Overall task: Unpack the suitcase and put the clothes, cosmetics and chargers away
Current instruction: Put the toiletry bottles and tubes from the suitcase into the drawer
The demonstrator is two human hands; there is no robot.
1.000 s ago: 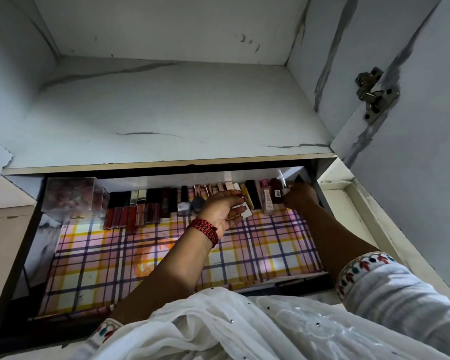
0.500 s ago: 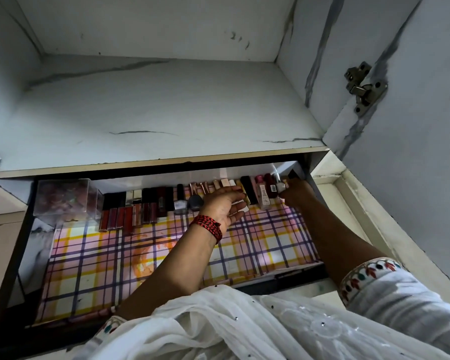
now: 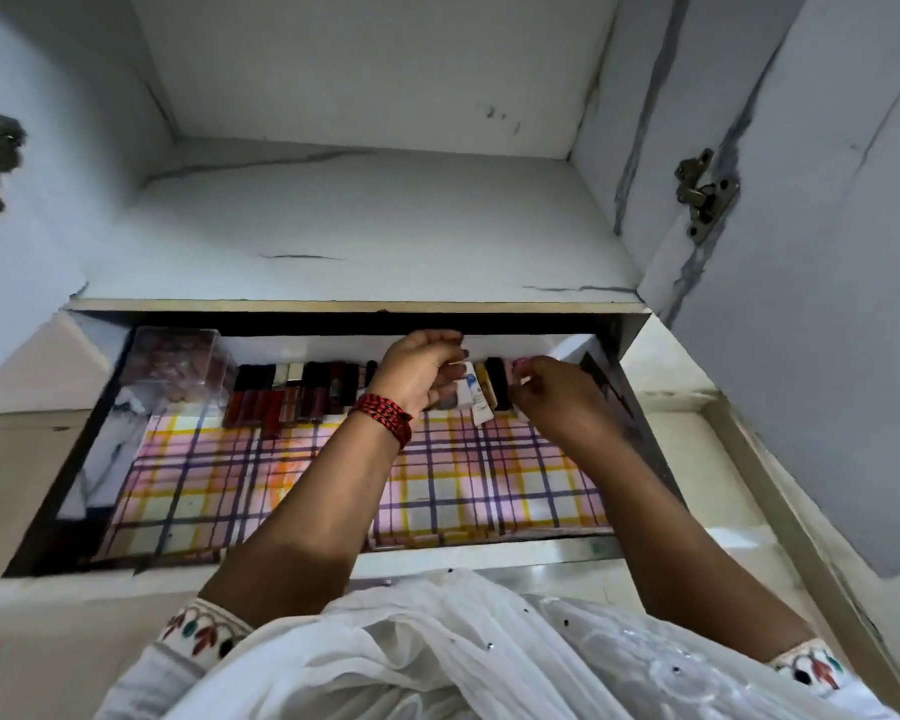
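1. The cosmetics part of the job is well under way. A row of cosmetics [image 3: 292, 392] is lying side by side along the far wall of the open drawer [image 3: 100, 449], with a clear box [image 3: 178, 361] sitting in the far left corner.
2. Both hands are working at the right end of that row. The left hand [image 3: 422, 371] is curling its grip round a white tube [image 3: 470, 393] that is lying among the last items. The right hand [image 3: 557, 397] is bunching its fingers just beside it, and I cannot tell whether its grip is pinching anything.
3. What is left is mostly a guess, since the suitcase, clothes and chargers are not showing. Judging by that, those parts are waiting elsewhere.
4. Room is plentiful on the near side. The checked liner [image 3: 489, 485] is lying bare from the row to the drawer front, so a second row could fit.
5. Edges are crowding the far side: the front lip of the shelf [image 3: 333, 306] is hanging right over the row, close above the left knuckles, so lifting straight up is looking risky.
6. To the right, the drawer's side wall is standing near the right wrist, and the open cabinet door [image 3: 827, 304] with its hinge [image 3: 705, 192] is flanking that arm. Drawing back toward the body is looking like the freest way out.
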